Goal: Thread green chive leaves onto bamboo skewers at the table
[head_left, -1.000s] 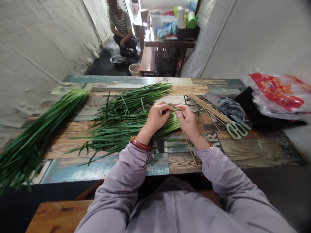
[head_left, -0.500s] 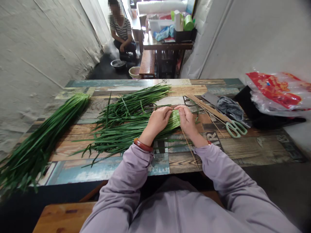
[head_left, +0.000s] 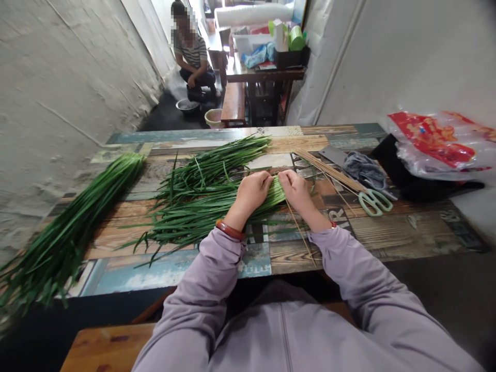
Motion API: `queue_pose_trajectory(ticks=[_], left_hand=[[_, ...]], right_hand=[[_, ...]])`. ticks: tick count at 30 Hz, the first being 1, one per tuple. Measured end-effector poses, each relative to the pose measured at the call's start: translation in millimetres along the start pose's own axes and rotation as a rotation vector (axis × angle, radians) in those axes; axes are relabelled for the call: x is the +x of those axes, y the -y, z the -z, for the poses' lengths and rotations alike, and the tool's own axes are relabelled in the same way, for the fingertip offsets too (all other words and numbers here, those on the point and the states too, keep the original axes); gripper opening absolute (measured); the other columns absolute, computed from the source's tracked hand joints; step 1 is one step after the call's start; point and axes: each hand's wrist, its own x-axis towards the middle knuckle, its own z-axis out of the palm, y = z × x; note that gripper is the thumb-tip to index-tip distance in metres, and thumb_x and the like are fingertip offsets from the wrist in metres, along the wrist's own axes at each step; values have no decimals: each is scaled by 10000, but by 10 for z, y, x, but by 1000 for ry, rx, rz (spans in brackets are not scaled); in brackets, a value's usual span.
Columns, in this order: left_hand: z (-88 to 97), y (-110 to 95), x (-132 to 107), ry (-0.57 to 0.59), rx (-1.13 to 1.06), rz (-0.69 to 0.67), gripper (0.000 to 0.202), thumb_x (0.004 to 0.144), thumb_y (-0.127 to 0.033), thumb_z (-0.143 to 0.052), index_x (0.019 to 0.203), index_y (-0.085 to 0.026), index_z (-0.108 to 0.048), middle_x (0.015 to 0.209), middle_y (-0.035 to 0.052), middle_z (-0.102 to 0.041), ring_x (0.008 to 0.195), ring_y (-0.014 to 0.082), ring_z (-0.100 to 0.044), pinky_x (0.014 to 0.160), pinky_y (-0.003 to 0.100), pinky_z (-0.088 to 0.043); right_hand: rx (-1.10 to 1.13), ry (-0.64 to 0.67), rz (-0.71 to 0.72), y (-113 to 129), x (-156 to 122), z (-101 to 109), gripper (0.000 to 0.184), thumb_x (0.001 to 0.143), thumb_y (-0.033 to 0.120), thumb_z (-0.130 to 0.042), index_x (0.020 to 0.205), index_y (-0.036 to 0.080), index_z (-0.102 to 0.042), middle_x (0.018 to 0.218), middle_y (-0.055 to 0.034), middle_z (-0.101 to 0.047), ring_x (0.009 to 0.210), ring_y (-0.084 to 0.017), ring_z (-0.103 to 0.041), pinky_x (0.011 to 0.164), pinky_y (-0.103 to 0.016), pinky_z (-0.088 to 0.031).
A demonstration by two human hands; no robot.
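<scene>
My left hand [head_left: 251,194] and my right hand [head_left: 296,191] meet at the cut ends of a row of green chives [head_left: 201,206] lying across the table. The fingers of both hands are curled and pressed onto the chive ends. A thin bamboo skewer [head_left: 300,232] runs from under my right hand toward the table's near edge. More loose chives [head_left: 220,157] lie just behind this row.
A thick chive bundle [head_left: 73,217] lies at the table's left. A bunch of skewers [head_left: 329,170], a cleaver, a grey cloth [head_left: 362,170], green scissors [head_left: 372,202] and plastic bags [head_left: 437,144] sit at the right. A person squats by bowls [head_left: 187,106] beyond the table.
My hands have come down from holding a few chive ends slightly raised and now press together on the ends of the row. The view has shifted a little.
</scene>
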Motion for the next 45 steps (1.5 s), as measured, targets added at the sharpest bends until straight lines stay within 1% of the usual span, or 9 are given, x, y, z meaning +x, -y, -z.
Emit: queue_pose_trajectory(ticks=[3, 8, 15, 24, 29, 33, 35, 38, 45], left_hand=[[-1, -25, -8, -7, 26, -10, 257, 969, -274, -460, 861, -175, -670, 908, 84, -735, 836, 201, -651, 738, 287, -438], [-3, -41, -14, -44, 24, -24, 258, 972, -269, -456, 844, -175, -660, 907, 84, -735, 860, 204, -657, 756, 292, -443], [-34, -8, -5, -39, -5, -64, 255, 964, -267, -456, 842, -175, -660, 904, 88, -733, 853, 212, -654, 761, 304, -450], [-82, 40, 20, -37, -33, -92, 265, 964, -281, -449, 853, -175, -665, 890, 85, -725, 841, 202, -646, 769, 295, -450], [-69, 39, 12, -44, -53, -85, 270, 965, -280, -451, 844, -172, -666, 871, 76, -726, 814, 193, -640, 753, 289, -447], [-53, 46, 11, -37, -68, -66, 265, 963, -274, -458, 841, -170, -669, 863, 74, -725, 797, 188, -636, 737, 283, -445], [-52, 52, 15, -41, -77, -60, 264, 962, -275, -461, 843, -170, -671, 864, 76, -726, 796, 189, -638, 732, 282, -445], [-55, 55, 20, -45, -82, -54, 262, 961, -275, -464, 842, -174, -674, 863, 74, -729, 794, 188, -639, 731, 282, -447], [-73, 38, 11, -39, -35, -62, 266, 967, -277, -457, 847, -173, -670, 867, 75, -729, 801, 192, -638, 739, 289, -442]], right_hand=[[-32, -3, -35, -12, 18, -26, 471, 929, 593, -411, 814, 192, -629, 715, -34, -648, 714, -184, -589, 667, -289, -401], [35, 19, -110, -49, 35, -56, 452, 910, 586, -436, 774, 192, -613, 664, -19, -602, 668, -172, -555, 627, -284, -387], [-30, -12, 52, -55, 41, -47, 370, 938, 484, -404, 727, 220, -552, 686, -21, -584, 672, -168, -523, 660, -293, -379], [-3, -31, 71, -46, 45, -50, 334, 928, 462, -389, 709, 234, -497, 672, -19, -552, 648, -172, -503, 663, -299, -363], [15, -19, 60, -40, 43, -41, 412, 939, 545, -391, 707, 224, -507, 666, -12, -545, 656, -160, -498, 653, -292, -371], [90, 0, 44, -16, 26, 19, 555, 949, 676, -290, 646, 232, -429, 600, 9, -460, 601, -147, -435, 610, -293, -358], [159, 29, -2, -8, 18, 46, 606, 943, 715, -236, 656, 229, -456, 592, 5, -465, 582, -149, -441, 590, -295, -360], [224, 63, -54, -10, 14, 48, 649, 935, 734, -215, 746, 216, -559, 630, -7, -532, 598, -159, -498, 587, -293, -383], [79, -31, -5, -11, -3, -33, 564, 903, 705, -392, 819, 195, -617, 734, -30, -640, 697, -173, -565, 665, -294, -404]])
